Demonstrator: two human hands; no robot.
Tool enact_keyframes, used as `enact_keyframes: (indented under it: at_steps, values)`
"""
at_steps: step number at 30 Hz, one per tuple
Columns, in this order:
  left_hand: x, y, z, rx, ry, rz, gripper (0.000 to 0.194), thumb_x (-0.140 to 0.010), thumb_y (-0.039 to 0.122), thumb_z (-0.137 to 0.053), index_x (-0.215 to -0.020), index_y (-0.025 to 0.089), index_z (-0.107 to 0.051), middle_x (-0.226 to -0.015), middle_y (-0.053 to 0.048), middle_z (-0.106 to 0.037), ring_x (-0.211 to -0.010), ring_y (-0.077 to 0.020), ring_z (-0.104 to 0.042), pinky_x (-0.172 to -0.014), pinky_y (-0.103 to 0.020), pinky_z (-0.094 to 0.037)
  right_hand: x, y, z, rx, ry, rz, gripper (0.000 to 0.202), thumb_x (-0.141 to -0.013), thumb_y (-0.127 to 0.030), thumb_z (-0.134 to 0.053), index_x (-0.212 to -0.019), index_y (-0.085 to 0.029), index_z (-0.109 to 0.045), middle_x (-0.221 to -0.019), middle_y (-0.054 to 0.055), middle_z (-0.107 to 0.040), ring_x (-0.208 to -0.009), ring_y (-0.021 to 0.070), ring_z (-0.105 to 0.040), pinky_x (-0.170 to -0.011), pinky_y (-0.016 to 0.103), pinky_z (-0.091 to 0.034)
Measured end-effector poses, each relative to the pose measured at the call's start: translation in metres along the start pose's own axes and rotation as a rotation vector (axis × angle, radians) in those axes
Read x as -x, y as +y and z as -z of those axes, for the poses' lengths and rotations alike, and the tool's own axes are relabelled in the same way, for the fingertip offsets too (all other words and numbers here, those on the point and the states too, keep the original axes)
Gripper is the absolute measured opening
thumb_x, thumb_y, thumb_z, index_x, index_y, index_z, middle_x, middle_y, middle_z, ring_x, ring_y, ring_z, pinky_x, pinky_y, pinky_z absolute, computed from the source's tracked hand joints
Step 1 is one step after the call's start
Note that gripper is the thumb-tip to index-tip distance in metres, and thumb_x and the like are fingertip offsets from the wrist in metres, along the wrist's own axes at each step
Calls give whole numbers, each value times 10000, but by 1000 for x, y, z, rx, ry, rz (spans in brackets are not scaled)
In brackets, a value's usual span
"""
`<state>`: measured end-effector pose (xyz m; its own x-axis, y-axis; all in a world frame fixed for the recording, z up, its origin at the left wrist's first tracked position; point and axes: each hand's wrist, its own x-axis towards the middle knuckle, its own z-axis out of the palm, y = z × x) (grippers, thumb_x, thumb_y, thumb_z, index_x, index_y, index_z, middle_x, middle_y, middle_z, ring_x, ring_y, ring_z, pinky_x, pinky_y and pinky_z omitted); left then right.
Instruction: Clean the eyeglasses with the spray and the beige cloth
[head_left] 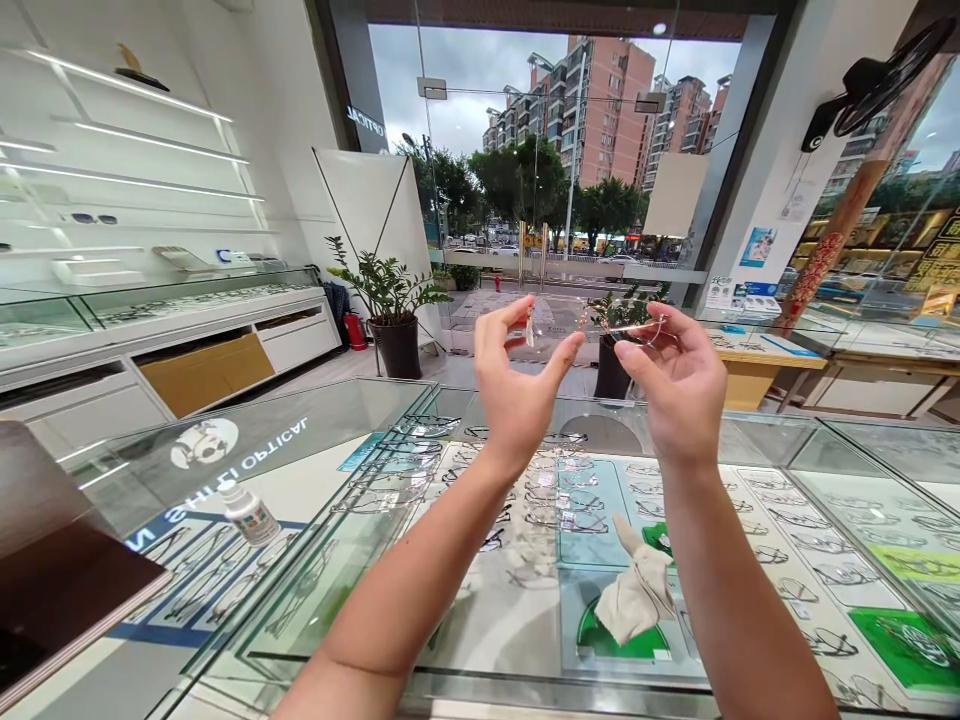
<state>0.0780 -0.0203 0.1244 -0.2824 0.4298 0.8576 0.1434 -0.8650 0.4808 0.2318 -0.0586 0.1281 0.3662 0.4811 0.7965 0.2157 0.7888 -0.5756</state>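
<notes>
A thin, clear pair of eyeglasses (637, 328) is held up above the glass counter, in front of the window. My left hand (514, 385) is curled round its left side, with thumb and forefinger bent toward each other and a small pale tag hanging near the fingertips. My right hand (682, 385) pinches the right side, where a slim metallic part shows between thumb and fingers. The lenses are hard to make out against the bright background. Below the hands, a crumpled beige cloth (637, 590) lies on the counter top.
Many eyeglasses (577, 500) lie in rows inside the glass display counter (360, 400). On its left side stands a small white bottle (251, 515), with a dark brown board-like object (60, 570) nearer me. Beyond are a potted plant (397, 345) and glass doors.
</notes>
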Motion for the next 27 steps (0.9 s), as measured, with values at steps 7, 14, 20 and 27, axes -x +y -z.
enact_keyframes:
  at_steps: [7, 14, 20, 27]
  values:
    - [2, -5, -2, 21, -19, 11, 567, -813, 510, -873, -1285, 267, -673, -1246, -96, -651, -1145, -235, -656, -936, -387, -566, -2, 2, -2, -162, -28, -46, 544, -796, -323, -855, -1302, -263, -664, -1192, 66, -703, -1169, 261, -701, -1125, 513, -554]
    - [-11, -10, 6, -48, -150, -171, 552, -831, 487, -860, -1296, 264, -662, -1271, -93, -664, -1154, -232, -656, -930, -385, -576, -13, 2, 21, 105, -93, 55, 486, -871, -388, -764, -1342, -321, -667, -1324, 64, -666, -1303, 264, -622, -1181, 512, -482]
    - [-22, -8, 16, -182, -330, -430, 559, -837, 429, -860, -1324, 245, -656, -1250, -104, -665, -1171, -248, -644, -981, -416, -579, -18, -6, 31, 332, -306, 40, 152, -897, -403, -746, -967, -279, -800, -1169, 63, -702, -1195, 264, -654, -1117, 530, -484]
    - [-25, -2, 21, -138, -467, -426, 517, -860, 385, -839, -1317, 226, -656, -1246, -107, -680, -1136, -227, -665, -983, -405, -601, -21, -7, 39, 229, -451, -162, 146, -856, -427, -798, -853, -282, -818, -1171, 53, -745, -1160, 262, -674, -1093, 542, -485]
